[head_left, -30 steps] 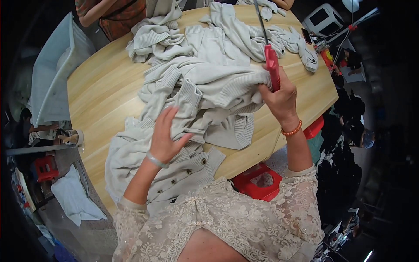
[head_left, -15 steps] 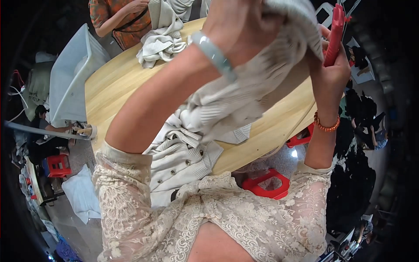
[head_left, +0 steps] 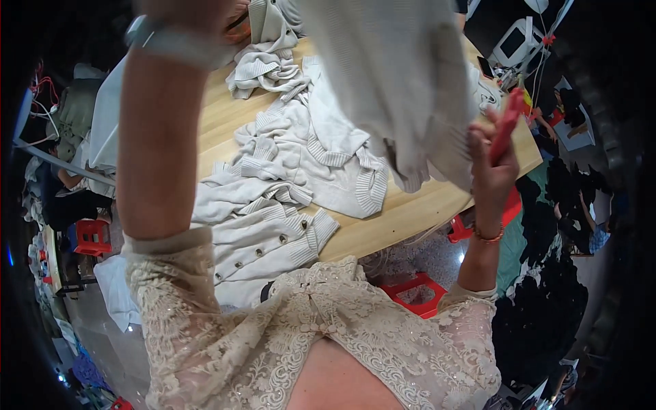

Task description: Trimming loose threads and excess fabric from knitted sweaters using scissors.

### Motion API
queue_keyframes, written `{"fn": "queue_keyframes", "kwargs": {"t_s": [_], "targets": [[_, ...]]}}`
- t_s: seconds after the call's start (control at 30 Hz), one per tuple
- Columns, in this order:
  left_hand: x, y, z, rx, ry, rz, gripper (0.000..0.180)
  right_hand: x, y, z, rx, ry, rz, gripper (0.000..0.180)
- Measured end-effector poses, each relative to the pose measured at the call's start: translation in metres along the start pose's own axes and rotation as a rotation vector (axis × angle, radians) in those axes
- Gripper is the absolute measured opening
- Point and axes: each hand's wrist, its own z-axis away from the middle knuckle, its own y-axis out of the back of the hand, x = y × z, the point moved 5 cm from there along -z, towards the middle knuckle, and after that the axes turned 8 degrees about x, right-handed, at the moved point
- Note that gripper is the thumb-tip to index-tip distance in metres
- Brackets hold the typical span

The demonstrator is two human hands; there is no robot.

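My left hand (head_left: 188, 15) is raised at the top edge, blurred and partly cut off, so its fingers cannot be made out. A light grey-beige knit garment (head_left: 403, 75) hangs in the air above the table, smeared by motion; its top is out of view. Beside the garment's lower right side, my right hand (head_left: 493, 174) is closed around a long red hand tool (head_left: 507, 126), whose exact kind does not show. Off-white knit cardigans lie in a heap below, one with dark buttons (head_left: 277, 239) nearest my body and a ribbed one (head_left: 342, 184) behind it.
The pale wooden table (head_left: 417, 215) has a curved edge. A crumpled knit (head_left: 263, 72) lies at its far side. Red stools (head_left: 417, 294) stand under the near right edge. Beyond are a white bin (head_left: 109, 123) at left and black cloth (head_left: 540, 294) at right.
My left hand has swung up and left. The garment has lifted off the table and hangs, uncovering the cardigans. My right hand with the red tool has come lower and slightly left.
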Motion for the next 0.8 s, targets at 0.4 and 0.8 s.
{"fn": "queue_keyframes", "kwargs": {"t_s": [0.4, 0.8], "targets": [[0.021, 0.514, 0.289, 0.889, 0.402, -0.067, 0.026, 0.114, -0.124, 0.148, -0.642, -0.160, 0.118, 0.046], [0.002, 0.472, 0.377, 0.169, 0.140, -1.804, 0.062, 0.104, -0.242, 0.249, -1.009, -0.106, 0.360, 0.040]]}}
